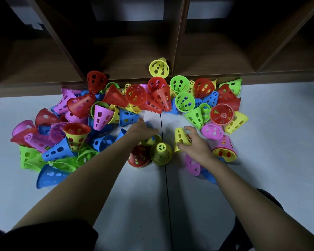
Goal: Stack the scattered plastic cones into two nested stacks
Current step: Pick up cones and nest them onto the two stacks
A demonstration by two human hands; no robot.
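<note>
**Right hand takes a yellow cone from the floor**

The right hand (195, 146) has its grip curled round a yellow cone (180, 136) on the floor (143, 200), just in front of the scattered cones (105, 113). The cone's long axis leans away, narrow end up. It looks light, stiff and slick, best held by its perforated wall. The left hand (142, 130) covers a blue cone (150, 125); its grip cannot be judged.

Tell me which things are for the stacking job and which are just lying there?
For the job:
- scattered cones
- yellow cone, held by the right hand
- blue cone, held by the left hand

Just there:
- wooden shelves
- white floor
</note>
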